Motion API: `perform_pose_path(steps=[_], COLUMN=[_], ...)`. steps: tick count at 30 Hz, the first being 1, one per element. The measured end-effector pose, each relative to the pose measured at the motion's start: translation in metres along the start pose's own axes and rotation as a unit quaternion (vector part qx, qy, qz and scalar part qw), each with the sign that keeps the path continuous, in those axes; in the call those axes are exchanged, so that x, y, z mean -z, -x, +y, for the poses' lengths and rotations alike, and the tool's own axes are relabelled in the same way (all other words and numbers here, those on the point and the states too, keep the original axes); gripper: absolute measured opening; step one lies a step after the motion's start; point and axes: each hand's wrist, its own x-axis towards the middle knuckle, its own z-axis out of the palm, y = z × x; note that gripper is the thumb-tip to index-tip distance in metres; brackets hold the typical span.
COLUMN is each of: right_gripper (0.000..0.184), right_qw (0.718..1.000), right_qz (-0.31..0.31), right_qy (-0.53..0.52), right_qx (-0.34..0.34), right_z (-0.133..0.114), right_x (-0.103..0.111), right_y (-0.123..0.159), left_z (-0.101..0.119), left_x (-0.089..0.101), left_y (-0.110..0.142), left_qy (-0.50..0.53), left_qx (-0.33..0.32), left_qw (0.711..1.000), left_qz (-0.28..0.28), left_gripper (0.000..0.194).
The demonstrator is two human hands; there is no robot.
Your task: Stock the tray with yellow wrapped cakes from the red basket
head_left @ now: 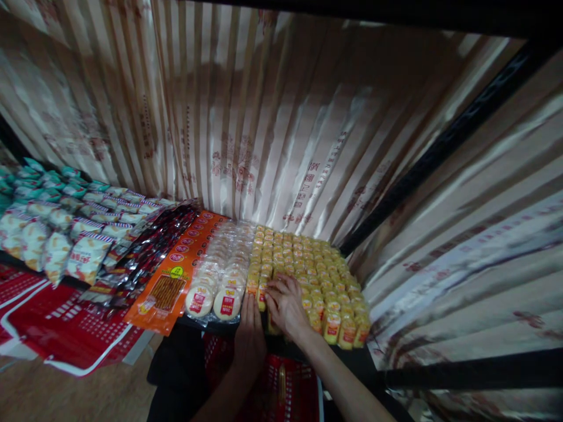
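Note:
Small yellow snack packs (325,281) with red-and-white labels stand in tight rows on a dark shelf. My left hand (250,331) reaches up from below, its fingers stretched out and close together against the front of the leftmost yellow row. Bent over the front left part of the same block is my right hand (288,305); its curled fingers and thumb grip a yellow pack, partly hidden by the hand. Just left of the yellow block, round white crackers (227,302) in clear wrappers with red labels stand in two rows.
An orange snack bag (165,290), dark shiny packets (145,249), white snack bags (90,255) and green packets (48,186) line the shelf leftward. Red baskets (79,328) are below. A pleated printed curtain (264,117) hangs behind; a black post (440,140) slants at right.

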Motion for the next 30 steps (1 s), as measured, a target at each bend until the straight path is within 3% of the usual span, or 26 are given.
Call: perform_pose_path(steps=[6,15,23,30], right_gripper=[0.026,0.042,0.044,0.043], right_qw=[1.0,0.988,0.979,0.975], right_qz=[-0.002,-0.138,-0.178,-0.201], right_qy=[0.01,0.064,0.095,0.092], right_qx=[0.018,0.012,-0.019,0.01], right_z=[0.005,0.015,0.018,0.017], right_x=[0.003,-0.015,-0.018,-0.024], right_y=[-0.022,-0.066,-0.076,-0.086], left_z=[0.001,0.003,0.004,0.004], left_x=[0.004,0.006,0.004,0.001], left_y=[-0.005,-0.01,-0.009,-0.005], left_qy=[0.006,-0.022,-0.03,-0.041], left_qx=[-0.003,-0.01,0.005,0.003], left_qw=[1.0,0.999,0.998,0.997], left_qz=[0.0,-0.039,-0.062,-0.066], left_gripper=[0.065,0.058,0.064,0.07])
